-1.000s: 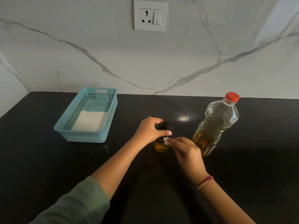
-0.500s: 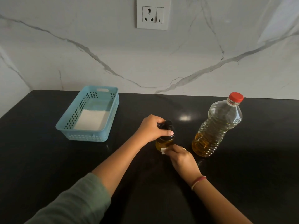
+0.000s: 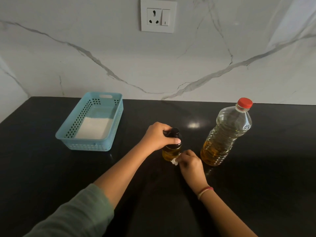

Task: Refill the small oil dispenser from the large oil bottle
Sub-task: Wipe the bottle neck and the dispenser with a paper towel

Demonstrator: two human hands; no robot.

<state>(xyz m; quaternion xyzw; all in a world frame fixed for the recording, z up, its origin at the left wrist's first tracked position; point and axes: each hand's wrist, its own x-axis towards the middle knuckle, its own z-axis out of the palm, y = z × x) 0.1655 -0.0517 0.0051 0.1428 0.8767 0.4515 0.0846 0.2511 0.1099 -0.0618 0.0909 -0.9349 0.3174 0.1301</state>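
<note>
Oil, amber and clear, fills the round lower body of the small oil dispenser (image 3: 171, 152), which stands on the glossy black table (image 3: 51, 168) under a dark domed cap. The left hand (image 3: 158, 136) curls over that cap, thumb laid across its front, and hides most of it. The right hand (image 3: 189, 162) pinches a small crumpled white wad (image 3: 174, 161) against the dispenser's lower right side, its fingers covering the base there. Just right of the dispenser stands the large oil bottle (image 3: 224, 139) of clear ribbed plastic, its red screw cap (image 3: 245, 102) on and oil in its lower part. Left of the dispenser and farther back sits a pale blue rectangular plastic basket (image 3: 89, 146) with perforated walls and a flat white sheet (image 3: 93, 128) on its floor. Behind the dispenser rises a veined marble wall (image 3: 171, 65) with a white socket plate (image 3: 158, 15).
</note>
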